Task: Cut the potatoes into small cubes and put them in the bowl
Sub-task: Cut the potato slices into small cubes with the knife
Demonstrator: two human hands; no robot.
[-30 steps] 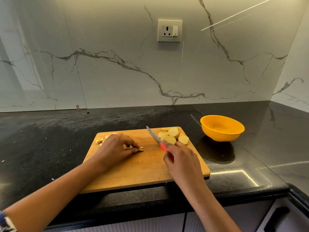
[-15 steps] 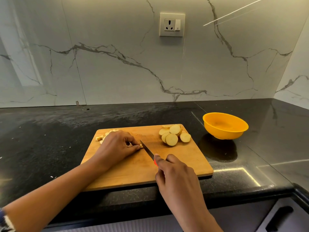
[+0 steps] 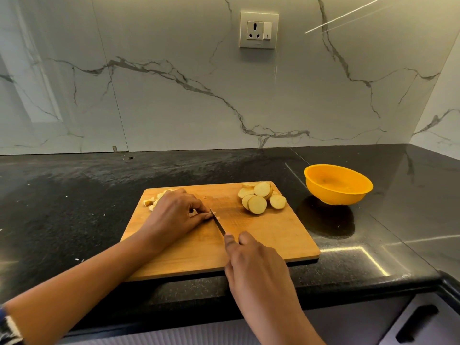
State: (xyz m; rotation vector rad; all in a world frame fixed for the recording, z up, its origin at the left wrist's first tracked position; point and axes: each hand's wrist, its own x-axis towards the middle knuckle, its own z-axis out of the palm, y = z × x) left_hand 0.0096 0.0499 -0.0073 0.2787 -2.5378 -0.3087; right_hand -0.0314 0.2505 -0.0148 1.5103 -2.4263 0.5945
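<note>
Board (image 3: pixel 273 247): potato slices (image 3: pixel 261 201) beyond right hand (image 3: pixel 256 265)

A white, grey-veined marble wall (image 3: pixel 174 108) is seen beyond the grip, a socket plate (image 3: pixel 258 29) mounted high on it. A black stone counter (image 3: pixel 74 195) is spread beneath, with light reflected right of the grip.

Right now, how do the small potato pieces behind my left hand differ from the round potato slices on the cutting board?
The round potato slices are broad discs; the small potato pieces are little chunks. The slices lean overlapped in a pile at the far right of the cutting board, in full view; the pieces lie loose at its far left corner, partly hidden by the left hand. Both are pale yellow and on the board.
</note>
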